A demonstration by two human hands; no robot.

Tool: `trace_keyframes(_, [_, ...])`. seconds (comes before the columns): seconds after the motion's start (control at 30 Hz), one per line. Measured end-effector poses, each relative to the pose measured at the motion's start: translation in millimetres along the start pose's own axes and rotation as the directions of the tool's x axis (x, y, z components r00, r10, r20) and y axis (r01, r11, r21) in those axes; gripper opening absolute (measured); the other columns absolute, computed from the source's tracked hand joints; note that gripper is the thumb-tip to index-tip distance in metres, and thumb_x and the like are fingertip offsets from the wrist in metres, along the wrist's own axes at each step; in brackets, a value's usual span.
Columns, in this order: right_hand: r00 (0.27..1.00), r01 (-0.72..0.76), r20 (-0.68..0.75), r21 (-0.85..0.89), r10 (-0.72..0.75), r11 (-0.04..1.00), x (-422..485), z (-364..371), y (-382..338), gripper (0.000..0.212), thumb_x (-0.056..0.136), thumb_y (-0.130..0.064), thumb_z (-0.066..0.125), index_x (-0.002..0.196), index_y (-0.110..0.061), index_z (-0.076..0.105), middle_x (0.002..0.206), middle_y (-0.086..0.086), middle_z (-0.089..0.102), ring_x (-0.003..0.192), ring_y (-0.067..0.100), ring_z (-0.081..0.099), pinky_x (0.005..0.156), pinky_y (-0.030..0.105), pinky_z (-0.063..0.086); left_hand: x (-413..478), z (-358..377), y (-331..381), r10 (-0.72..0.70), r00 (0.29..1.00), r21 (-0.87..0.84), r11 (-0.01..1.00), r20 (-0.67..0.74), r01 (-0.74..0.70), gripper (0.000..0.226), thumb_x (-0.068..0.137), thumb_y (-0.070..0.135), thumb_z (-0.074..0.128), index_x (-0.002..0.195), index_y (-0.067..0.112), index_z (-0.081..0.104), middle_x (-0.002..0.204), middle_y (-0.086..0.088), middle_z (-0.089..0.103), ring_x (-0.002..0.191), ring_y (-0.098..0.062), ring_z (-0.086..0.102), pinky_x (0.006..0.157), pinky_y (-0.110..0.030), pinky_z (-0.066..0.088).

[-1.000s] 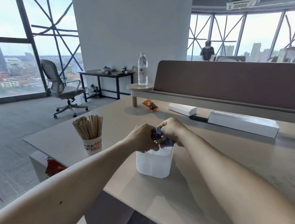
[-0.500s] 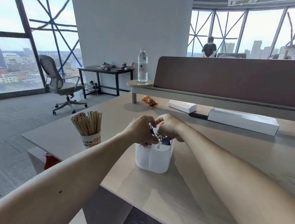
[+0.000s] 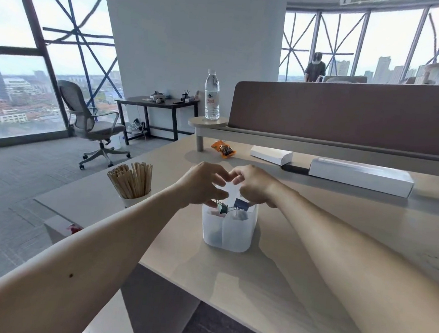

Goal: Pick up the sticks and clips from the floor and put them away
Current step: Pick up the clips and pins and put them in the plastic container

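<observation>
Both hands are hovering over the translucent bin (image 3: 227, 230) on the desk (image 3: 269, 277), index fingertips nearly touching each other above it.

Left hand (image 3: 203, 183): fingers are spreading, loosely bent, not wrapping anything. A green clip (image 3: 222, 208) is sitting right under its fingertips at rim level of the bin; can't tell if it's touching skin.

Right hand (image 3: 253, 186): fingers are curling downward over a blue clip (image 3: 241, 205), also at rim level. Contact point is hidden, so can't tell whether it's pinching the clip or not.

More clips are showing as blurry shapes through the bin wall, in two compartments.

Sticks (image 3: 132, 178) are standing bundled upright in a paper cup (image 3: 133, 202), on the desk, left of the bin, well apart from both hands.

Behind the hands, an orange snack packet (image 3: 223, 148) and two white boxes (image 3: 271, 155) (image 3: 359, 176) are lying along the divider. A water bottle (image 3: 212, 96) is standing on the small round shelf. An office chair (image 3: 90, 117) and a black table (image 3: 157, 102) are sitting by the windows.
</observation>
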State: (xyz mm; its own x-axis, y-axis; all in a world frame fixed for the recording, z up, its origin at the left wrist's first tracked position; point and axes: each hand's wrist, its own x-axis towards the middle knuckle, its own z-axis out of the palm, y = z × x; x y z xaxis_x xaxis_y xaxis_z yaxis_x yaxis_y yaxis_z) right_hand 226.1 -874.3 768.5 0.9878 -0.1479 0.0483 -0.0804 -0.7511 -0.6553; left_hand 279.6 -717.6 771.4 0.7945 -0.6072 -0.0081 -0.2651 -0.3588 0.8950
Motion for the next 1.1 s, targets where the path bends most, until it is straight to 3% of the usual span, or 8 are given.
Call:
trace_keyframes(0.1, [0.998,0.030,-0.051,-0.057,-0.033,0.998,-2,1,2,0.048,0.084,0.009,0.046,0.123,-0.013,0.062,0.117,0.007,0.060,0.101,0.025,0.058,0.077,0.041,0.061,-1,-1,-1,0.020,1.000,0.170,0.985,0.004,-0.021,0.020,0.087,-0.002,0.065,0.104,0.007,0.065,0.107,-0.015,0.065,0.086,-0.032,0.069,0.082,-0.042,0.060])
trace_keyframes(0.2, [0.990,0.050,-0.128,-0.079,-0.060,0.996,-2,2,7,0.038,0.085,0.011,0.053,0.113,-0.012,0.067,0.108,0.006,0.064,0.088,0.019,0.063,0.072,0.035,0.063,-5,-1,-4,0.039,0.999,0.198,0.979,0.005,-0.040,0.017,0.086,-0.002,0.067,0.102,0.003,0.067,0.097,-0.021,0.070,0.089,-0.039,0.071,0.083,-0.050,0.059])
trace_keyframes(0.37, [0.992,0.083,-0.086,-0.081,-0.090,0.993,-9,1,10,0.027,0.085,0.003,0.060,0.101,-0.015,0.072,0.097,0.001,0.070,0.086,0.011,0.065,0.073,0.024,0.058,-13,-4,-6,0.131,0.991,0.319,0.940,-0.002,-0.124,0.023,0.082,0.003,0.075,0.103,0.002,0.067,0.092,-0.012,0.073,0.066,-0.026,0.073,0.065,-0.040,0.063])
trace_keyframes(0.57, [0.989,0.101,-0.093,-0.115,-0.112,0.988,-23,-1,6,0.020,0.088,-0.004,0.062,0.099,-0.016,0.075,0.099,0.000,0.073,0.083,0.007,0.064,0.067,0.015,0.051,-20,-5,-5,0.231,0.969,0.412,0.894,-0.090,-0.175,0.010,0.089,0.010,0.070,0.099,0.012,0.069,0.095,-0.003,0.072,0.044,-0.002,0.055,0.043,-0.018,0.044])
trace_keyframes(0.67, [0.988,0.116,-0.088,-0.137,-0.129,0.984,-36,-4,3,0.019,0.090,-0.006,0.063,0.103,-0.013,0.074,0.104,0.001,0.072,0.087,0.011,0.063,0.070,0.016,0.047,-29,-8,-4,0.258,0.958,0.468,0.867,-0.126,-0.172,0.010,0.089,0.012,0.070,0.099,0.012,0.070,0.096,-0.001,0.070,0.064,-0.004,0.060,0.050,-0.011,0.042])
trace_keyframes(0.77, [0.987,0.128,-0.082,-0.145,-0.140,0.981,-51,-4,-4,0.017,0.091,-0.010,0.063,0.103,-0.012,0.075,0.104,0.002,0.072,0.088,0.014,0.064,0.074,0.021,0.049,-48,-20,-2,0.290,0.940,0.498,0.851,-0.180,-0.167,0.006,0.087,0.016,0.072,0.093,0.016,0.072,0.092,0.000,0.070,0.085,-0.016,0.065,0.067,-0.020,0.049])
trace_keyframes(0.93, [0.977,0.181,-0.077,-0.178,-0.197,0.967,-80,14,-32,0.013,0.090,-0.018,0.064,0.092,-0.013,0.076,0.092,-0.002,0.072,0.080,0.012,0.062,0.067,0.024,0.049,-107,-45,-7,0.278,0.931,0.533,0.838,-0.235,-0.116,0.009,0.087,0.020,0.071,0.081,0.026,0.068,0.074,0.003,0.072,0.072,-0.013,0.068,0.072,-0.030,0.056])
trace_keyframes(1.1, [0.944,0.324,-0.009,-0.168,-0.330,0.931,-119,56,-86,0.012,0.092,-0.018,0.064,0.094,-0.012,0.074,0.084,-0.005,0.064,0.079,0.011,0.059,0.066,0.022,0.042,-197,-74,-30,0.245,0.925,0.580,0.814,-0.289,-0.035,0.009,0.088,0.018,0.071,0.083,0.024,0.066,0.082,-0.001,0.070,0.072,-0.020,0.068,0.069,-0.032,0.056])
